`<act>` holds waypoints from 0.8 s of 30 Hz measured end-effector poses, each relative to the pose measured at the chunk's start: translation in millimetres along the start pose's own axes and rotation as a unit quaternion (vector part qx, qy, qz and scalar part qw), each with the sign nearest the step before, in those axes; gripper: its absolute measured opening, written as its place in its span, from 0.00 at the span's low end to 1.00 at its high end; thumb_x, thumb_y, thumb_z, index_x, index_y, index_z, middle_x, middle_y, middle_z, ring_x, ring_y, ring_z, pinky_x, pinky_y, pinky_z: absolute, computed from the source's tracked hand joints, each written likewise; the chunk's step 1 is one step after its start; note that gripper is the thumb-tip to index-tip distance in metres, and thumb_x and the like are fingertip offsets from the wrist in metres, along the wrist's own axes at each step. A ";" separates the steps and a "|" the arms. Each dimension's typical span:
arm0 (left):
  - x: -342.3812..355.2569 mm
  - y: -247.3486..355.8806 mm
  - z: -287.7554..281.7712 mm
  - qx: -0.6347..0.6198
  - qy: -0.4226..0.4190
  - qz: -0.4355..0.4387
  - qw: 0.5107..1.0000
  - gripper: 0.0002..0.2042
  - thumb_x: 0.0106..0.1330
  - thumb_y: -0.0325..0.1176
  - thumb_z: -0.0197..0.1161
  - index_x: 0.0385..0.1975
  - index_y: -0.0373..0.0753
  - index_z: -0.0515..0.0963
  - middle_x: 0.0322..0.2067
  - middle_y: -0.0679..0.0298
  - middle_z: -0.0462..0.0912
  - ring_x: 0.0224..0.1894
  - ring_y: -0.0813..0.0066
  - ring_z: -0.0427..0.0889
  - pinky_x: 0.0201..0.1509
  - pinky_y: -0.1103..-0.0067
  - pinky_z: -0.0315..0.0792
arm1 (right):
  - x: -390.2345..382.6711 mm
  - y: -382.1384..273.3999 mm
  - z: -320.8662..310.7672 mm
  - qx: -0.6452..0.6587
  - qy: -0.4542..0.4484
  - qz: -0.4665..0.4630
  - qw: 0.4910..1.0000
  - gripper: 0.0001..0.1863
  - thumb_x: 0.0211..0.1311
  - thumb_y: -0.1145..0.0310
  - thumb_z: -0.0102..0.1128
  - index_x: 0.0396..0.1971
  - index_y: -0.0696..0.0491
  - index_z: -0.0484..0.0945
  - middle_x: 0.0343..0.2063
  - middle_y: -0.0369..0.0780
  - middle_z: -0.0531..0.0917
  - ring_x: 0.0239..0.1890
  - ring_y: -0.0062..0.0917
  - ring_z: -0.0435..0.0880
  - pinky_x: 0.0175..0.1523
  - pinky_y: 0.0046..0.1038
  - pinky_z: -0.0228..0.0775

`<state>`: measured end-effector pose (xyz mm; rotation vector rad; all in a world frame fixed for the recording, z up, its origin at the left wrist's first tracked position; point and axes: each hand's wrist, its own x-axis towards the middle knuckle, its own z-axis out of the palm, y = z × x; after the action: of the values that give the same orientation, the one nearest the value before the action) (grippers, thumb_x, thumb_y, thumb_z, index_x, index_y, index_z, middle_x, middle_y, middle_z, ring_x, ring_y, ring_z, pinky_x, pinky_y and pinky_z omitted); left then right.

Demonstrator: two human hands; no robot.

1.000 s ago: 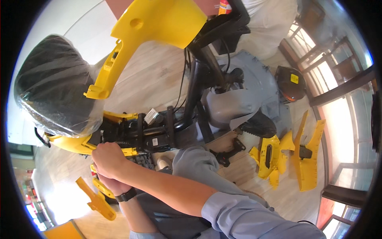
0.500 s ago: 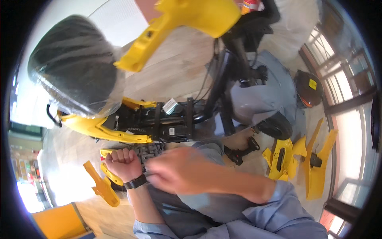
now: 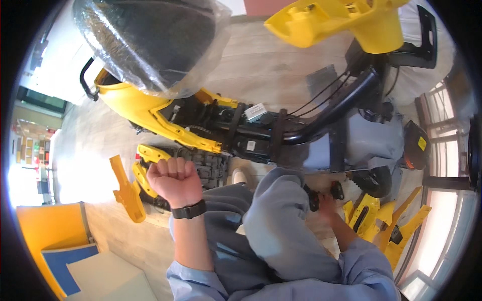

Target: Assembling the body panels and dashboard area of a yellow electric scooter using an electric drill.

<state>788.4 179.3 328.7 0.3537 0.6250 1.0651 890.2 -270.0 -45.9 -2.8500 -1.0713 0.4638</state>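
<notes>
My left hand (image 3: 174, 181), with a black watch on its wrist, is raised in a closed fist; its inside is hidden, so any thing in it does not show. Low on my right, my right hand (image 3: 328, 207) is around the handle of a black cordless drill (image 3: 312, 197) on the floor. The drill's head and its battery end (image 3: 337, 190) stick out on either side of the fingers. In front of me stands a partly stripped scooter with a black frame (image 3: 321, 131), a yellow rear body panel (image 3: 150, 118) and a plastic-wrapped seat (image 3: 155, 45).
A black toolbox tray (image 3: 206, 168) lies beyond my left fist, with yellow panels (image 3: 129, 193) beside it. More yellow parts (image 3: 369, 215) are on the floor at right, near a black wheel (image 3: 374, 181). A yellow front cover (image 3: 346, 25) overhangs the far side.
My right hand has moved from beside my left wrist down and right to the drill, closing around its handle. My left hand stays a fist. The whole view has shifted.
</notes>
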 end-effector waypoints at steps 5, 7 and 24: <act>7.2 0.2 -7.5 -0.011 0.016 -0.009 1.000 0.22 0.71 0.41 0.39 0.11 0.49 0.49 0.10 0.73 0.45 0.14 0.79 0.43 0.19 0.79 0.44 | 10.5 -14.8 31.0 -0.055 -0.123 -0.005 0.991 0.24 0.56 0.65 0.58 0.55 0.50 0.70 0.53 0.49 0.70 0.55 0.44 0.71 0.57 0.46 0.63; 5.9 2.9 -7.8 0.014 0.033 -0.001 0.999 0.21 0.72 0.41 0.36 0.12 0.49 0.50 0.10 0.73 0.44 0.14 0.79 0.44 0.20 0.79 0.45 | 14.7 -19.3 39.8 -0.082 -0.165 -0.015 0.983 0.24 0.57 0.63 0.57 0.56 0.51 0.69 0.52 0.49 0.70 0.56 0.43 0.71 0.57 0.47 0.62; 19.4 -8.2 -26.5 0.012 0.013 -0.036 0.999 0.20 0.71 0.38 0.38 0.13 0.47 0.51 0.12 0.73 0.45 0.16 0.79 0.44 0.21 0.79 0.46 | 38.7 -22.6 71.6 -0.019 -0.273 0.071 0.959 0.28 0.64 0.54 0.50 0.61 0.50 0.63 0.48 0.51 0.79 0.53 0.46 0.78 0.55 0.42 0.70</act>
<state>783.9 192.2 297.7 0.3366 0.6702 0.9954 882.0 -231.1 -120.4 -2.9133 -0.9340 1.3117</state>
